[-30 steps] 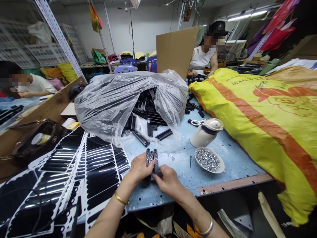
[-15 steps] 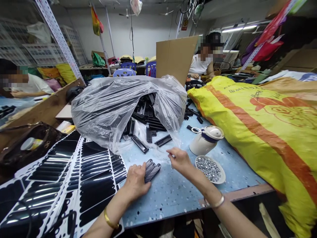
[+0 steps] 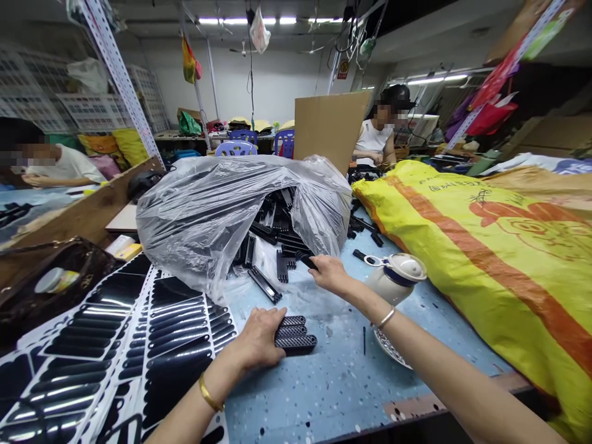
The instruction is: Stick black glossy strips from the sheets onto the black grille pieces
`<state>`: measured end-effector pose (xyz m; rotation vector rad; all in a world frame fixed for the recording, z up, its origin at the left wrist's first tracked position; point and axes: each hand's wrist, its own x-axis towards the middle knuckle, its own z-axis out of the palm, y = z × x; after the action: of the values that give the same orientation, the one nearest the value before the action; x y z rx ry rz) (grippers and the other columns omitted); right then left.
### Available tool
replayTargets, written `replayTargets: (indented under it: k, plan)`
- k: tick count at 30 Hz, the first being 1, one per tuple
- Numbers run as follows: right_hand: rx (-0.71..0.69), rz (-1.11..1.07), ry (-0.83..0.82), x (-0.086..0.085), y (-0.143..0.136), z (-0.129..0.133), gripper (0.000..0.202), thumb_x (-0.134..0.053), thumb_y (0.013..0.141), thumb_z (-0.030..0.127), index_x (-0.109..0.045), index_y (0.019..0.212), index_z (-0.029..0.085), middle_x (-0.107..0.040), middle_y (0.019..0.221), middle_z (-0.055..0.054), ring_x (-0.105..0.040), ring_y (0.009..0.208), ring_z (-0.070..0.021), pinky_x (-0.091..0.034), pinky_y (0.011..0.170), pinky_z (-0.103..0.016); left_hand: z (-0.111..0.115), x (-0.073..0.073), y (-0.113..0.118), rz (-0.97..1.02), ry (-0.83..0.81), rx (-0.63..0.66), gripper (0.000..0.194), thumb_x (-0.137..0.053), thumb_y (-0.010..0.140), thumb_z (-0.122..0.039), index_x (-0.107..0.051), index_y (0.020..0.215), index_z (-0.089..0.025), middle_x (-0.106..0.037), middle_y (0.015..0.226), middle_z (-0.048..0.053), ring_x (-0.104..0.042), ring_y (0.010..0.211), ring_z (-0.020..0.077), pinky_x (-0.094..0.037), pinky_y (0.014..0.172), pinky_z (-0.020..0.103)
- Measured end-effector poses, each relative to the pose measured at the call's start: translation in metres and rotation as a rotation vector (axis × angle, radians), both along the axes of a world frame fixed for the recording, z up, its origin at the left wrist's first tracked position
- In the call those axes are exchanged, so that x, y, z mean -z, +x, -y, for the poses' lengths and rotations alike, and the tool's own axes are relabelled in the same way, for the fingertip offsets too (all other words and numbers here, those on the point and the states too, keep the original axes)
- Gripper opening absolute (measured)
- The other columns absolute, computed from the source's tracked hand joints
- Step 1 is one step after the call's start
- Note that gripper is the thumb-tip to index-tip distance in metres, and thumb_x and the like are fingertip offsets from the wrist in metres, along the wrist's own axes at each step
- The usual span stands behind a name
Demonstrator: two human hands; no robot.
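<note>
My left hand point(image 3: 259, 339) is wrapped round the near ends of several black patterned plastic strips point(image 3: 296, 333), lying side by side on the blue table. Farther forward, my right hand point(image 3: 329, 273) grips one end of a black plastic piece point(image 3: 307, 259) at the mouth of a clear plastic bag point(image 3: 194, 203). Out of that bag spill many loose black plastic parts point(image 3: 262, 285). Under my right forearm, a bowl point(image 3: 393, 353) of small shiny bits is mostly hidden.
A lidded white mug point(image 3: 402, 271) stands beyond my right forearm. Sheets of black glossy stickers point(image 3: 178, 345) cover the left side. A big yellow sack point(image 3: 462, 246) lies along the right. A cardboard sheet point(image 3: 328, 132) stands at the back; two people sit across from me.
My right hand has reached forward and taken hold of a black plastic piece from by the bag. The strips under my left hand have turned to point more rightward. The view has shifted slightly.
</note>
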<state>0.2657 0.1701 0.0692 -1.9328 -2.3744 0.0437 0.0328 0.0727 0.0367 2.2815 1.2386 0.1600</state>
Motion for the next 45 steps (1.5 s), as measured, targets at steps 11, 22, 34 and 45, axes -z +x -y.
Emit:
replayTargets:
  k: [11,22,34,45]
  plan:
    - [-0.392,-0.138,-0.069,-0.029,-0.047,0.113,0.014,-0.054,0.084,0.017,-0.067,0.089,0.017,-0.071,0.083,-0.007,-0.061,0.074,-0.0207,-0.038,0.070,-0.029,0.020,-0.002,-0.051,0.283,0.096,-0.497,0.045,-0.062,0.075,-0.016,-0.069,0.119,-0.016,-0.078,0.104,0.009,-0.074,0.089,0.0236,-0.055,0.088,0.036]
    - [-0.536,0.067,-0.058,0.031,-0.070,0.167,0.012,-0.059,0.082,0.010,-0.067,0.091,0.014,-0.066,0.095,-0.015,-0.056,0.089,-0.0281,-0.038,0.077,-0.039,0.077,0.030,-0.056,0.361,-0.045,-0.645,0.052,-0.063,0.076,-0.015,-0.065,0.127,-0.012,-0.076,0.108,0.013,-0.075,0.088,0.0237,-0.058,0.082,0.034]
    - [0.087,-0.316,-0.134,0.079,-0.006,0.164,0.066,-0.078,0.073,0.035,-0.062,0.132,0.008,-0.073,0.082,-0.009,-0.070,0.082,-0.0290,-0.050,0.076,-0.037,0.036,0.059,-0.025,0.675,0.008,-0.674,0.049,-0.046,0.096,-0.028,-0.054,0.142,-0.013,-0.058,0.147,0.013,-0.051,0.139,0.0238,-0.039,0.116,0.035]
    - [0.276,-1.271,0.105,0.107,-0.028,0.118,0.068,-0.045,0.087,0.075,-0.078,0.096,0.016,-0.078,0.093,-0.014,-0.073,0.086,-0.0296,-0.058,0.069,-0.040,0.029,0.086,-0.001,0.833,0.149,-0.785,0.050,-0.046,0.094,-0.038,-0.064,0.131,-0.009,-0.062,0.140,0.019,-0.055,0.135,0.0303,-0.041,0.116,0.047]
